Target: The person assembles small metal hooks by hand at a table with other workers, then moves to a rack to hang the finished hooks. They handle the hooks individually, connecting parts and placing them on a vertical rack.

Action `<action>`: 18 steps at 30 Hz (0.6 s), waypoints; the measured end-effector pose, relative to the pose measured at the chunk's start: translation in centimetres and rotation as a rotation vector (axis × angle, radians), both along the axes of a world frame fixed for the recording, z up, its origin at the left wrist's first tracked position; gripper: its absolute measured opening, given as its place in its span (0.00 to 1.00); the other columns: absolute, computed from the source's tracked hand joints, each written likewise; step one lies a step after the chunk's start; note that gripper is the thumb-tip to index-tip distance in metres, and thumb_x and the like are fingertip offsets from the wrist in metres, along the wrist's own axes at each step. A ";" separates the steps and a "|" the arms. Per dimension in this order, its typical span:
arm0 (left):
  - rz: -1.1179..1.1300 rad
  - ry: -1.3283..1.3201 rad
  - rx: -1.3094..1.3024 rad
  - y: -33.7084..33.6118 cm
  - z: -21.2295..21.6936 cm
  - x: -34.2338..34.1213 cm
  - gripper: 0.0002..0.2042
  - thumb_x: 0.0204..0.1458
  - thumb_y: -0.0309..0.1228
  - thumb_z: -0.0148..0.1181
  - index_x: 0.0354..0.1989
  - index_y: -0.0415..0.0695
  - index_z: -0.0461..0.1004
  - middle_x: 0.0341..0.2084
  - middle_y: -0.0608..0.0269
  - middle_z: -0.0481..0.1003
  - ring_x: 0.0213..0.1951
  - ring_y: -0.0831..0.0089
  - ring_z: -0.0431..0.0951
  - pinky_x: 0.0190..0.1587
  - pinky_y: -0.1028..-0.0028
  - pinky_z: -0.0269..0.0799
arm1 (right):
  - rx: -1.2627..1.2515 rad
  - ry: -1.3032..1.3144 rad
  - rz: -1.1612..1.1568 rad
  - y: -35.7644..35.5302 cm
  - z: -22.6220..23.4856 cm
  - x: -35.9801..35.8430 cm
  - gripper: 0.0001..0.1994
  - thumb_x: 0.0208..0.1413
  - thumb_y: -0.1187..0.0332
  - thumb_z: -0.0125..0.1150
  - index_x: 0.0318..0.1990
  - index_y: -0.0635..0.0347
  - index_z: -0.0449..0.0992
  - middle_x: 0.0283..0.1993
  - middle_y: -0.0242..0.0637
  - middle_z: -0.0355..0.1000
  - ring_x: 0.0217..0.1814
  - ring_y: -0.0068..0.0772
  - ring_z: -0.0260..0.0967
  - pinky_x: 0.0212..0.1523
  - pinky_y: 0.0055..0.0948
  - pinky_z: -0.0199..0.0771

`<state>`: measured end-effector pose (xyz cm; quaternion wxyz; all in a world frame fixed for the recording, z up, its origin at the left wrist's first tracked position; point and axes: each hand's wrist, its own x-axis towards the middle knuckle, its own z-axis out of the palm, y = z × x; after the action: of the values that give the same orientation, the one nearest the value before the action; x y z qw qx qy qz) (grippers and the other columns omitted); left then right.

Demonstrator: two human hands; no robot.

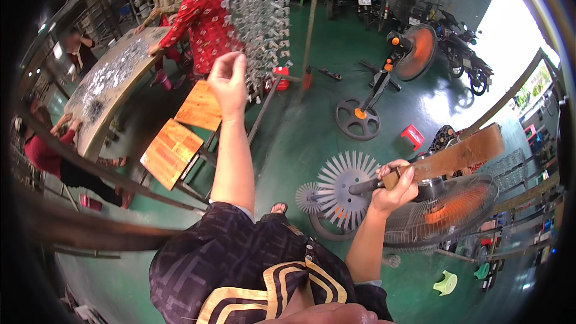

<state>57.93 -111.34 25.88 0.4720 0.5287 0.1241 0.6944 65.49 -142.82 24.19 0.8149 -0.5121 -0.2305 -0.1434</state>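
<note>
Green floor (312, 138) — spiked disc (345, 187), seemingly gripped

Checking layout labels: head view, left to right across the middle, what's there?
Long table → wooden stools → left hand → spiked metal disc → right hand gripping a wooden-handled tool → red plastic stool.
</note>
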 end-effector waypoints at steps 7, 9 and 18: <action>0.214 -0.133 0.206 7.4 6.3 3.0 0.05 0.51 0.19 0.57 0.36 0.34 0.72 0.30 0.63 0.74 0.33 0.80 0.74 0.38 0.82 0.70 | 0.007 0.072 -0.118 4.0 -0.2 6.4 0.22 0.61 0.57 0.41 0.24 0.68 0.65 0.17 0.36 0.58 0.16 0.25 0.55 0.19 0.24 0.61; 0.288 -0.129 0.255 9.9 7.8 4.0 0.05 0.51 0.18 0.56 0.36 0.33 0.71 0.30 0.62 0.74 0.33 0.79 0.74 0.38 0.81 0.71 | -0.003 0.076 -0.166 5.0 -0.3 8.6 0.22 0.62 0.57 0.41 0.24 0.68 0.65 0.17 0.36 0.58 0.16 0.24 0.55 0.18 0.23 0.60; 0.457 -0.112 0.423 16.7 13.8 5.0 0.05 0.51 0.16 0.55 0.36 0.31 0.72 0.33 0.58 0.74 0.35 0.76 0.74 0.41 0.80 0.70 | -0.069 0.088 -0.100 13.8 0.5 15.3 0.20 0.61 0.57 0.43 0.24 0.66 0.64 0.16 0.35 0.59 0.14 0.23 0.57 0.15 0.21 0.59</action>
<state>62.92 -94.60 39.71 0.1895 0.5346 0.0664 0.8209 80.84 -129.06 24.67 0.7979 -0.5566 -0.1733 -0.1530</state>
